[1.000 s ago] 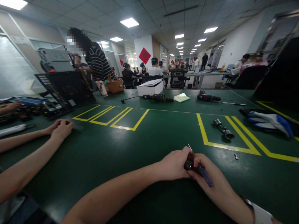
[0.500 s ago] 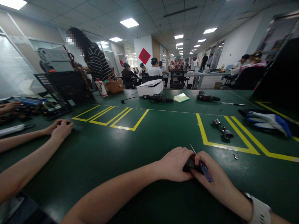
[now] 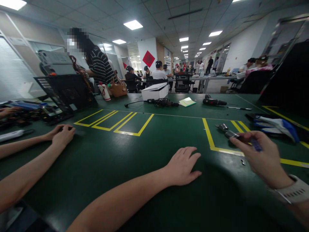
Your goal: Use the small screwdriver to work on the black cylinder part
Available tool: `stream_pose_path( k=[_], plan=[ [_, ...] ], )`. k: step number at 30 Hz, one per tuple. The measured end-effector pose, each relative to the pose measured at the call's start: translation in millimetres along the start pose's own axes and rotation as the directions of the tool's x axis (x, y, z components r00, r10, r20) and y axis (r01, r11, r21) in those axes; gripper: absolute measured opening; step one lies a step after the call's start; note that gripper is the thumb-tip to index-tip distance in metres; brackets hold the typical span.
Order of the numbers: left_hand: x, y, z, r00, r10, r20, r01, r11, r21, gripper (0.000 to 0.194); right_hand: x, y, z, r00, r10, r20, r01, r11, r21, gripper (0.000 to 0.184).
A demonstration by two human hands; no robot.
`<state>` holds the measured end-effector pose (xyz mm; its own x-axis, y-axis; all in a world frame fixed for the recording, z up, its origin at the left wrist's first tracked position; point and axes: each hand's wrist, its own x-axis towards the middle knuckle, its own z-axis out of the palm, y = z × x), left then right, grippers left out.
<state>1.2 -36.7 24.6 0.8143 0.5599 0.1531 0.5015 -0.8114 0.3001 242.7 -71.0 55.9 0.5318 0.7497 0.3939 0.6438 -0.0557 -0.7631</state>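
My left hand [image 3: 184, 165] lies flat on the green table [image 3: 135, 154], fingers stretched out, holding nothing. My right hand [image 3: 262, 156] is raised to the right over the yellow-taped square [image 3: 211, 141]. It is closed round a blue-handled screwdriver [image 3: 255, 144]. Its fingertips are close to a metal cylindrical part [image 3: 228, 131] lying inside that square; whether they touch it I cannot tell. A small screw [image 3: 243, 161] lies on the table just left of my right hand. A white watch band [image 3: 293, 191] is on my right wrist.
Another person's two forearms and hands [image 3: 62, 134] rest on the table at left. Farther back are a black rack [image 3: 66, 93], a white box [image 3: 154, 91], a cable bundle [image 3: 162, 102], a notepad [image 3: 187, 101], a power drill [image 3: 212, 101] and blue-white gloves [image 3: 277, 124]. People work at distant tables.
My hands have come apart. The right hand moved right and up with the screwdriver toward the metal part; the left hand let go and flattened on the table.
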Motion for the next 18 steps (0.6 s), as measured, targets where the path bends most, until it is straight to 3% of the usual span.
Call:
stream_pose_path(
  k=[3,6,11,18],
  plan=[
    [1,-1,-0.5,0.997,-0.006,0.07,0.007,1.0,-0.001,0.054,26,30,-9,0.989,0.054,-0.14,-0.078,0.982,-0.172,0.027],
    [2,-2,0.1,0.995,0.001,0.095,0.0,1.0,-0.009,0.052,44,61,-15,0.977,0.099,-0.189,-0.155,0.939,-0.308,0.022],
    [3,-3,1.7,0.996,0.026,0.088,-0.026,1.0,0.001,0.047,55,90,-17,0.976,0.18,-0.122,-0.216,0.866,-0.451,0.019],
    [2,-3,1.1,0.995,0.037,0.091,-0.039,0.999,0.028,0.047,56,98,-16,0.973,0.229,-0.01,-0.195,0.805,-0.56,0.024]
  ],
)
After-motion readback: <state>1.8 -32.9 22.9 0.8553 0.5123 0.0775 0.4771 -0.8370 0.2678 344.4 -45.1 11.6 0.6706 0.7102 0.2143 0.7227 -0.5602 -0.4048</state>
